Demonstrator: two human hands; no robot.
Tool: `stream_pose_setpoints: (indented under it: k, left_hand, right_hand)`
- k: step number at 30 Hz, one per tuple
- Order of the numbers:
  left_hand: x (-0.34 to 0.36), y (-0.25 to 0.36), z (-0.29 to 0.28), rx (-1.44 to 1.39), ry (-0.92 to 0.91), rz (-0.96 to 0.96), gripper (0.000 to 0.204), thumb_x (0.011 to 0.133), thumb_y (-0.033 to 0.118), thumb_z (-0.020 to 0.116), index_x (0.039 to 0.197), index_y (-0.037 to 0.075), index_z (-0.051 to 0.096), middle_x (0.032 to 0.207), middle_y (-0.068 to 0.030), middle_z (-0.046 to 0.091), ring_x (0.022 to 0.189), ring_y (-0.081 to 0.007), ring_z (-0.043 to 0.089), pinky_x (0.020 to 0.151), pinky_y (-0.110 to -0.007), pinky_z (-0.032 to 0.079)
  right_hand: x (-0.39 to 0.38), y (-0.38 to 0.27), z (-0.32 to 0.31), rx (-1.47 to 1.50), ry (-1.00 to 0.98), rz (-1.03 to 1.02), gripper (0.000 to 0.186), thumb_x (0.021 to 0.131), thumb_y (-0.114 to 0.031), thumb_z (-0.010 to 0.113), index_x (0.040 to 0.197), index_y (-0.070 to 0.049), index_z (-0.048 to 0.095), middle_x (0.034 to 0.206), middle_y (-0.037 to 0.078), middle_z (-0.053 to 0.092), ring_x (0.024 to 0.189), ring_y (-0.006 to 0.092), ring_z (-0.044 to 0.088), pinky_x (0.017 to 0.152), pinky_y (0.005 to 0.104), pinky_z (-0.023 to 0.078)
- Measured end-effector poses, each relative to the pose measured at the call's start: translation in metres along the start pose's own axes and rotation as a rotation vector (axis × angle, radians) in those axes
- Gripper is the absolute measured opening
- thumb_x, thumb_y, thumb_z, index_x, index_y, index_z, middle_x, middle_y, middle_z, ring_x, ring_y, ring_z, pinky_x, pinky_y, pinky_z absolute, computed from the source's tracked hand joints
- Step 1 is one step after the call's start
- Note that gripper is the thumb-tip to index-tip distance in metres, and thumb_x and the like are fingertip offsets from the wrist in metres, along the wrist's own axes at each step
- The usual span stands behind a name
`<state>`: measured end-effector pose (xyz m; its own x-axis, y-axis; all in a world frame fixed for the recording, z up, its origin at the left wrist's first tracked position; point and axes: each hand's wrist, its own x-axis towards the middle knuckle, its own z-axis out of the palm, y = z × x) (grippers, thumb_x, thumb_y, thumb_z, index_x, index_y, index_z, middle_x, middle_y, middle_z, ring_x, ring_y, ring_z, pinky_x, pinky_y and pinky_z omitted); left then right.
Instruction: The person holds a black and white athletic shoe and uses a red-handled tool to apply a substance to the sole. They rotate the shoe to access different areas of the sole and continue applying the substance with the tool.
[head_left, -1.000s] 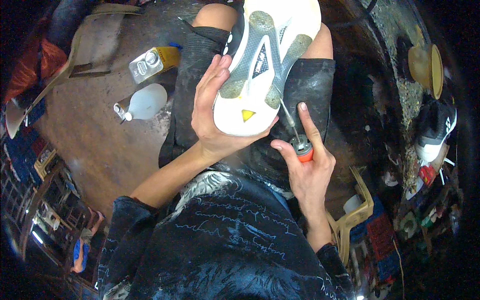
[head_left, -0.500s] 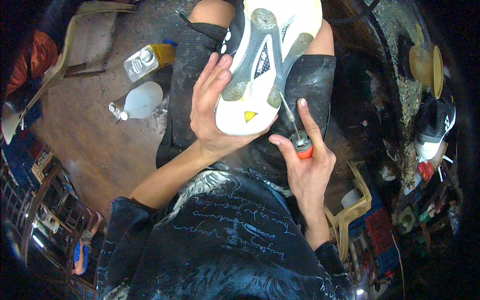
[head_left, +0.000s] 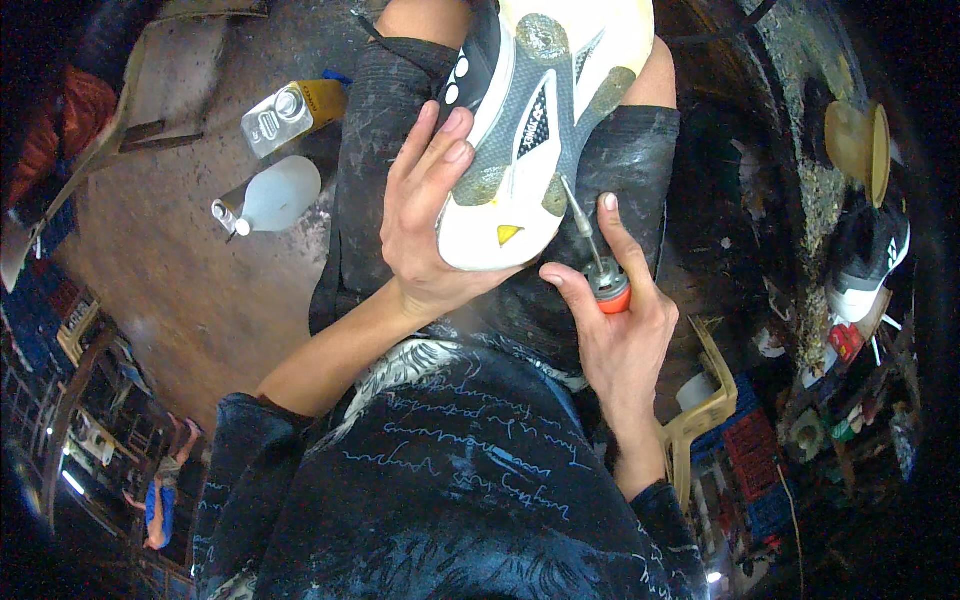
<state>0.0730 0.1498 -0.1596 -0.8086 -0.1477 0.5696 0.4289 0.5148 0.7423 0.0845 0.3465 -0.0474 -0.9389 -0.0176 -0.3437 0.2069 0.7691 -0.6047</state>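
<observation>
A white and grey sports shoe (head_left: 562,130) lies sole up across my lap, its heel toward me. My left hand (head_left: 420,230) cups the heel from the left, with fingers along the shoe's side. My right hand (head_left: 628,310) holds an awl (head_left: 610,285) with an orange handle and a thin metal shaft. Thumb and index finger stretch along either side of the awl; the other fingers are hidden below. The awl's tip is at the right edge of the sole, near the heel, and whether it goes in cannot be made out.
On the floor to the left stand a metal can (head_left: 285,115) with a yellow side and a cloudy plastic bottle (head_left: 280,195). A black and white shoe (head_left: 868,265) sits at the far right, below a yellowish round container (head_left: 860,145). A pale chair (head_left: 705,405) is at lower right.
The shoe and both hands appear slightly further right, with the floor items shifted slightly left. The awl's tip stays at the sole's edge, and the grip of each hand looks the same.
</observation>
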Motion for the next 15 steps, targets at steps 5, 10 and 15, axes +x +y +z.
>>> stream_pose_setpoints:
  k: [5,10,15]
  left_hand:
    - [-0.0003,0.0001,-0.0006,0.004,-0.004,-0.007,0.105,0.074,0.033,0.11,0.156,-0.003,0.054,0.15,-0.0313,0.07,0.146,-0.0449,0.068,0.129,-0.068,0.046]
    - [0.0004,-0.0007,-0.0006,-0.001,-0.01,-0.001,0.105,0.075,0.033,0.109,0.156,-0.003,0.054,0.151,-0.0317,0.069,0.146,-0.0452,0.067,0.13,-0.068,0.045]
    - [0.0008,-0.0012,-0.0016,0.005,-0.019,0.004,0.105,0.075,0.034,0.109,0.156,-0.004,0.054,0.152,-0.0321,0.069,0.146,-0.0452,0.068,0.13,-0.068,0.045]
  right_hand:
    - [0.0011,-0.0096,-0.0081,0.0,-0.088,0.084,0.08,0.09,-0.031,0.1,0.16,-0.006,0.068,0.133,0.021,0.084,0.113,0.0172,0.082,0.095,0.0387,0.064]
    - [0.0042,-0.0101,-0.0081,-0.021,-0.097,0.059,0.081,0.09,-0.03,0.1,0.16,-0.005,0.068,0.134,0.022,0.084,0.115,0.0181,0.082,0.095,0.0391,0.064]
    - [0.0045,-0.0074,-0.0098,-0.027,-0.11,0.024,0.081,0.09,-0.029,0.1,0.16,-0.006,0.068,0.136,0.022,0.083,0.119,0.0201,0.082,0.098,0.039,0.064]
